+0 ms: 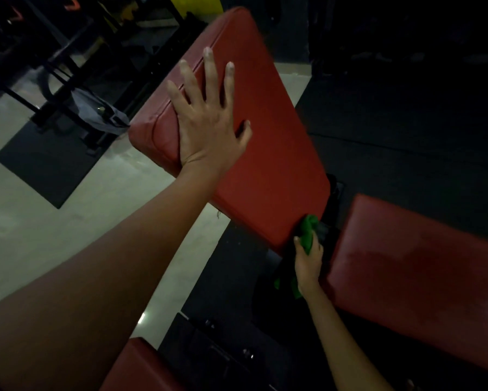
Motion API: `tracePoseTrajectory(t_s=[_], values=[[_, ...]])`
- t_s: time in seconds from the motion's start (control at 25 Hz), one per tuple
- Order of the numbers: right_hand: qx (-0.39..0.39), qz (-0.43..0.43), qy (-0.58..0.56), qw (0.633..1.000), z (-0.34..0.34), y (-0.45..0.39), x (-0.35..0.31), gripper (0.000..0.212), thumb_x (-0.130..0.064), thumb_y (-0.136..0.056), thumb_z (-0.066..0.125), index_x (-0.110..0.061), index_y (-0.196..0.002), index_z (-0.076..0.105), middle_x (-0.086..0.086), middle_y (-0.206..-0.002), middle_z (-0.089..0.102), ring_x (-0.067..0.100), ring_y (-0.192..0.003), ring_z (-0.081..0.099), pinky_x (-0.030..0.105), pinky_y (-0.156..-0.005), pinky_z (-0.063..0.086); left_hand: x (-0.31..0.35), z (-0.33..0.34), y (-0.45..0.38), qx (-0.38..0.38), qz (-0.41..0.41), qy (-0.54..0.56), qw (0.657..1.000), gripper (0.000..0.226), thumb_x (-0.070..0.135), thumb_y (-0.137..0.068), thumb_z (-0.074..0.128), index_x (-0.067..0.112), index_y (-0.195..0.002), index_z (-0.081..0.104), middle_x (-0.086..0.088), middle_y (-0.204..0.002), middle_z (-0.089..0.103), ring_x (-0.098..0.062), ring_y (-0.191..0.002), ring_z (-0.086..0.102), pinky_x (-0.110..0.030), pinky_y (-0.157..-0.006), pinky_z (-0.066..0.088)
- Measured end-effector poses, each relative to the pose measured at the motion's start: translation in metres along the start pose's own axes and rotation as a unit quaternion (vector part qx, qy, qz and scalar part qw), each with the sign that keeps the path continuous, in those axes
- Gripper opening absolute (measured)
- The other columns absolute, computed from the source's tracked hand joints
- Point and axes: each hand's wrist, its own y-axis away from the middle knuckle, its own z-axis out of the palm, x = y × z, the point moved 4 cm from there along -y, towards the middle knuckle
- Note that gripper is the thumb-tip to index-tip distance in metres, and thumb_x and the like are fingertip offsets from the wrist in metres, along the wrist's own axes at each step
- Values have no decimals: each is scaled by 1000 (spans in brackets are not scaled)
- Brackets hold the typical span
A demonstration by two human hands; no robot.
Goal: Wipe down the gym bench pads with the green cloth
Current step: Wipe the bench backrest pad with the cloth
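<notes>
Red vinyl fills the gym scene: the long back pad (268, 153) of the bench runs its long axis from its lower end near me up and away to the upper left, its far end rising toward dark racks (53, 66), while the seat pad (412, 266) lies just to the right across a dark gap where the frame shows. I judge that I brace the back pad so it stays steady while I scrub: my left hand (209, 119) lies flat on its upper left part, fingers spread and straight, palm pressed to the vinyl near the stitched edge. My right hand (307, 261), lower and smaller in view, grips the green cloth (307, 230), fingers curled round the bunched fabric. The cloth is wadded, its bulk pointing up against the back pad's lower end, a loose tail hanging beneath my wrist. That low corner seems the spot being wiped; the seat pad shows a faint sheen, though whether from wiping I cannot tell. Pale floor (39, 221) lies at left.
</notes>
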Motion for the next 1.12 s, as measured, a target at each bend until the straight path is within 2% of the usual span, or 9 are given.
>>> tracePoseTrajectory(t_s=[0.16, 0.28, 0.4, 0.52, 0.68, 0.8, 0.88, 1.0, 1.12], values=[[13, 71, -54, 996, 0, 1, 21, 45, -28, -96, 53, -21, -139, 42, 8, -131, 44, 26, -116, 47, 35, -96, 38, -1, -4, 0, -32, 1, 22, 999, 79, 62, -89, 29, 16, -150, 12, -19, -155, 16, -47, -135, 27, -61, -105, 26], [32, 109, -75, 991, -6, -51, 17, 39, -27, -95, 53, -20, -133, 48, 10, -131, 51, 30, -115, 51, 37, -97, 42, 0, -4, -2, -54, 5, 57, 997, 77, 59, -91, 33, 17, -150, 8, -20, -155, 9, -50, -137, 18, -65, -106, 18], [12, 104, -44, 993, -11, -104, 12, 42, -29, -95, 52, -20, -136, 46, 11, -132, 50, 32, -118, 50, 45, -100, 42, 1, -6, -2, -69, 2, 67, 995, 78, 57, -90, 38, 19, -151, 8, -19, -156, 5, -50, -138, 11, -66, -107, 13], [-11, 84, -29, 996, -11, -91, 29, 54, -34, -94, 53, -21, -144, 36, 6, -138, 46, 28, -124, 46, 45, -105, 39, 2, -10, -6, -58, -31, 124, 990, 80, 53, -88, 45, 18, -151, 10, -19, -157, 3, -45, -142, 3, -61, -111, 2], [-31, 77, -36, 996, -14, -51, 51, 43, -24, -95, 54, -18, -137, 45, 7, -131, 54, 27, -119, 51, 43, -103, 41, 76, 4, 8, -52, 135, 157, 977, 83, 46, -81, 53, 15, -150, 20, -17, -157, 10, -38, -144, 8, -51, -115, 1], [-6, 46, -25, 999, -16, -109, 6, 44, -30, -95, 53, -16, -136, 45, 13, -132, 50, 32, -121, 48, 45, -102, 40, 113, 33, 26, -106, 227, 90, 964, 78, 50, -85, 47, 16, -150, 20, -13, -157, 13, -34, -144, 12, -51, -113, -3], [4, 10, 17, 1000, -17, -142, -24, 49, -31, -96, 50, -15, -141, 40, 12, -139, 41, 30, -124, 44, 45, -105, 37, 116, 46, 32, -118, 244, -9, 962, 75, 55, -91, 31, 12, -150, 12, -13, -158, 10, -33, -145, 8, -55, -109, -11], [-1, -22, 52, 998, -15, -134, -16, 53, -35, -96, 49, -17, -144, 36, 8, -146, 34, 27, -129, 39, 47, -107, 35, 120, 50, 32, -112, 235, -58, 964, 76, 55, -93, 20, 6, -149, 7, -13, -158, 8, -32, -145, 7, -55, -109, -11], [-29, 102, -32, 994, -16, -117, 24, 53, -35, -96, 50, -20, -144, 35, 5, -143, 40, 25, -128, 42, 44, -106, 37, 123, 52, 33, -102, 224, -82, 966, 77, 54, -93, 21, 4, -149, 5, -14, -158, 7, -33, -145, 7, -57, -109, -10]])
